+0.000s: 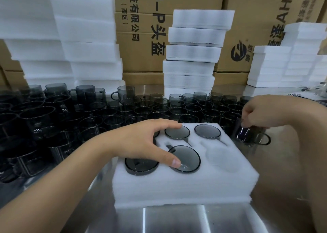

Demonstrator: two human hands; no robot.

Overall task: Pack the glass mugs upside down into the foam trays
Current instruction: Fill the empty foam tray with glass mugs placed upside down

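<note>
Head view: a smoked-glass mug (247, 137) is held in curled fingers of the right hand (261, 114) beside the foam tray (177, 188); the left hand (141, 140) is spread wide over seated mugs (185, 158). Glass could be chipped if the handle misses the empty pocket (223, 156).

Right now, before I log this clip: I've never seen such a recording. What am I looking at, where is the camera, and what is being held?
No machine here: these are a person's two bare hands, filmed by one wide-angle camera worn on the head, looking down. The left hand lies spread over a white foam tray, thumb touching an upside-down mug in it. The front right pocket is empty. The right hand grips another dark glass mug beside the tray. Loose mugs crowd the metal table; foam stacks and cardboard boxes stand behind.
</note>
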